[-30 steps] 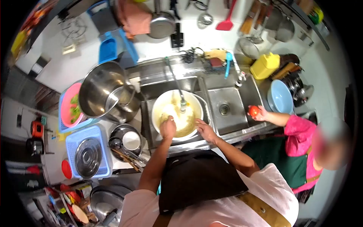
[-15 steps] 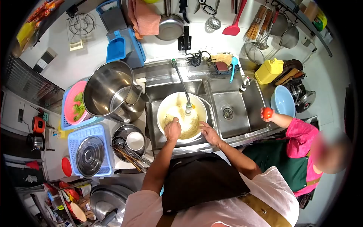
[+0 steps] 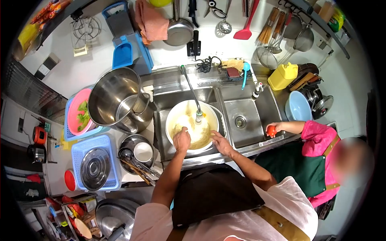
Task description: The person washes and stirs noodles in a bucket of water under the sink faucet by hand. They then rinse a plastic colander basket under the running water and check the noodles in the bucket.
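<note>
A white bucket (image 3: 169, 116) stands in the left sink basin, with pale yellowish contents in it. The tap's spout (image 3: 199, 117) hangs over the bucket. My left hand (image 3: 182, 139) reaches over the near-left side of the bucket with its fingers curled together. Whatever lies between those fingers is hidden, though something small and pale shows by the fingertips. At the near-right rim rests my right hand (image 3: 221, 143), its fingers apart and nothing in it.
Beside me on the right, another person's hand holds a red round object (image 3: 272, 131) over the right basin (image 3: 253, 114). A large steel pot (image 3: 116, 96) stands left of the sink. Blue basin (image 3: 298, 106) and yellow jug (image 3: 283, 76) are at right.
The other person's hand with the red object has moved left and toward me, to the right basin's near corner. My hands have barely moved; the whole view has shifted slightly.
</note>
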The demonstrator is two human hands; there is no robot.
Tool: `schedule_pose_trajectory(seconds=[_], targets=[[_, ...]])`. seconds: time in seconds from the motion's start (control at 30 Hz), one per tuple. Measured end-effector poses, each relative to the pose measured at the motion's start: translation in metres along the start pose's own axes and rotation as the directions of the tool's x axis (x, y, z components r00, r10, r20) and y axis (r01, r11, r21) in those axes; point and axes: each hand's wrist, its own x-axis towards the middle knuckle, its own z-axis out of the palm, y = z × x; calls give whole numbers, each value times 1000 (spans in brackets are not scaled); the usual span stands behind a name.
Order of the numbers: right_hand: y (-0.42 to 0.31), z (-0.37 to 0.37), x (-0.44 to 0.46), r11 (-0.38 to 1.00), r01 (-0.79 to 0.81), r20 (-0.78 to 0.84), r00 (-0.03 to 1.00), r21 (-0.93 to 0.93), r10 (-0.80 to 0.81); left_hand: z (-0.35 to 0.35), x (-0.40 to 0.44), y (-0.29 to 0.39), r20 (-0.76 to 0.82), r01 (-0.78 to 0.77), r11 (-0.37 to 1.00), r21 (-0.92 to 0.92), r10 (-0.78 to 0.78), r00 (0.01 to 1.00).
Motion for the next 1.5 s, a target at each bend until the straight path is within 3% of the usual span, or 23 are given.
schedule_pose_trajectory(seconds=[0.27,0.37,0.7,0.97,1.07,1.5], targets=[[21,7,3,993,102,-18,994,-66,-103,2,0,-1,-28,-21,1000,-12,20,999],[16,4,2,998,34,15,999,-55,-33,2,0,-2,-2,-27,1000,-6,27,1000],[10,3,0,999,12,0,1000,-32,-12,3,0,2,-16,-23,1000,-18,23,1000],[8,3,-1,997,17,2,1000,-69,-17,0,-1,5,9,-32,999,-11,32,999],[7,1,0,995,15,15,1000,-96,-13,6,0,-3,-56,-107,994,-20,105,993],[9,3,-1,994,47,-12,999,-95,-49,9,0,-4,-49,-96,995,-13,95,994]])
